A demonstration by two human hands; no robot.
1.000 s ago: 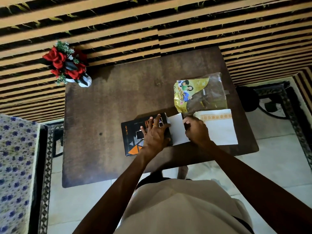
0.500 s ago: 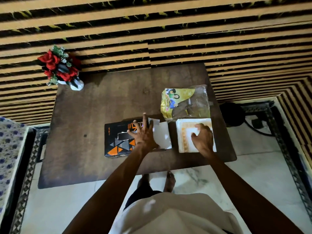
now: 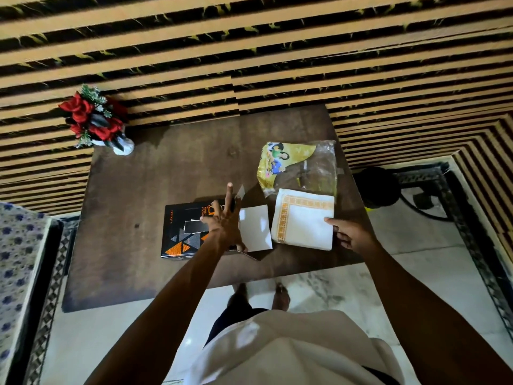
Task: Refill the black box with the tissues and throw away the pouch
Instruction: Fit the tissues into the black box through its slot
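The table (image 3: 155, 190) under my arms is looking like dark wood, matt and a little worn. The black box (image 3: 183, 232) is showing printed cardboard with a slight sheen, and its open flap (image 3: 255, 227) is looking like plain white card. The tissues (image 3: 304, 218) are appearing as soft matt paper with an orange printed border. In the upper right, the pouch (image 3: 299, 165) is shining as thin glossy plastic, partly transparent and crinkled.
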